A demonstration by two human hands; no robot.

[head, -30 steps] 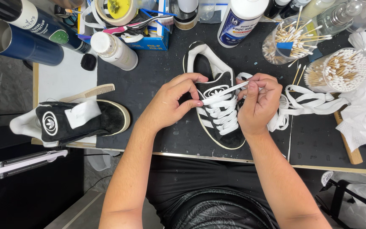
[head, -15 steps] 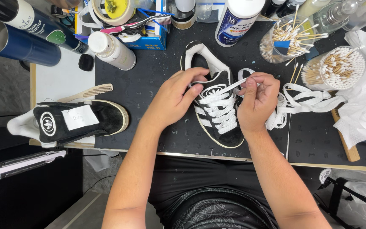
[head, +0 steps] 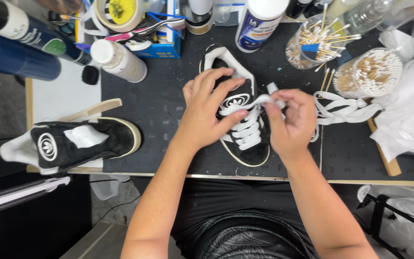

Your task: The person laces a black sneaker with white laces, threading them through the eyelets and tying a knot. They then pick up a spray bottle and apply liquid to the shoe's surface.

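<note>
A black suede sneaker [head: 245, 139] with white laces lies on the dark mat [head: 168, 100], toe toward me. My left hand [head: 207, 110] rests over its left side, fingers on the tongue and lacing. My right hand [head: 291, 120] pinches the flat white lace [head: 259, 100] at the sneaker's upper right eyelets. The rest of the lace [head: 343, 108] trails loosely to the right over the mat.
A second black sneaker [head: 73, 139] with a paper tag lies at the left beside a comb [head: 94, 109]. Bottles [head: 118, 60], blue cans [head: 17, 57], a tape roll [head: 118, 12] and cotton-swab jars [head: 370, 72] line the back. White cloth [head: 403, 120] sits right.
My left hand has slid up and over the tongue of the sneaker. My right hand has moved inward toward the eyelets, still holding the lace. The view shifted slightly.
</note>
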